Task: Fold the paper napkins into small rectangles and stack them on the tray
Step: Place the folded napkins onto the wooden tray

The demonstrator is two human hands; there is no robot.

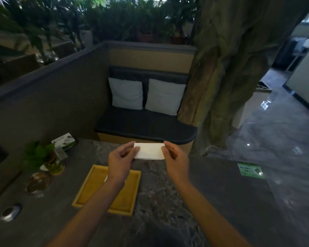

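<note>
While both hands are up over the dark marbled table, the folded white napkin sits between them, held just past the far edge of the wooden tray. It's a small rectangle with its long axis running left to right, short ends pointing at each hand, and its flat face turned up toward the camera.

Left hand pinches the left short end, thumb on top and fingers curled under. Right hand does the same on the right short end, so both are closed on the paper, not spread. Can't tell whether the napkin's lower edge touches the table or floats above it.

The tray lies below and left of the napkin, long side running away from the camera, and the left forearm crosses over it. A sliver of something white shows on the tray beside that wrist, too hidden to say more.

Left of the tray there's a little green plant in a glass vase, a glass ashtray-looking dish nearer the camera, and a green-and-white tissue box further back. A dark bench with two pale cushions sits beyond the napkin.
</note>
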